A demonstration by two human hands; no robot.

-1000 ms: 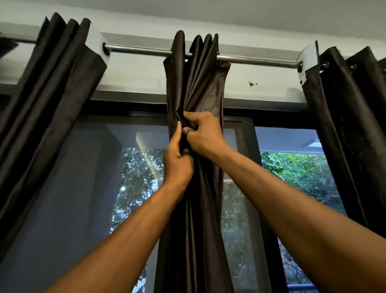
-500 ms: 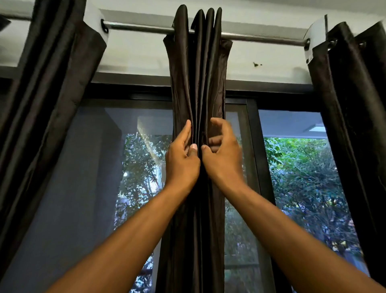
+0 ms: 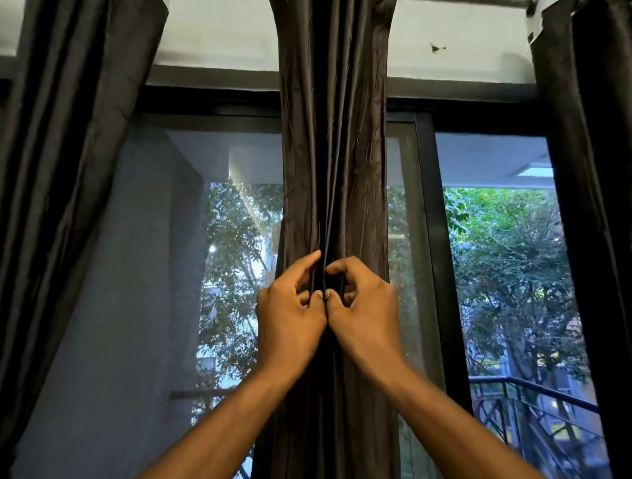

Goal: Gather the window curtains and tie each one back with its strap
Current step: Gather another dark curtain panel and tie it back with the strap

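Hanging in front of the window frame (image 3: 441,239), the middle curtain (image 3: 335,154) is bunched into narrow vertical pleats and runs from the top edge of the head view to the bottom edge. Left hand (image 3: 290,318) and right hand (image 3: 364,314) meet at the centre of this curtain, thumbs touching each other. Each hand has its fingers curled into the folds, pinching pleats of the dark fabric between thumb and fingers; the left hand grips the folds on the left of the centre line, the right hand those on the right. Both forearms reach up from the lower edge. A second dark curtain (image 3: 65,171) hangs gathered at the left side of the window, and a third curtain (image 3: 591,205) hangs at the right side, well apart from the hands. At the top right corner a short length of the metal rod (image 3: 506,3) shows beside a white bracket (image 3: 537,20). Through the glass, green trees (image 3: 506,256) and a dark railing (image 3: 533,396) are visible. No strap can be identified.
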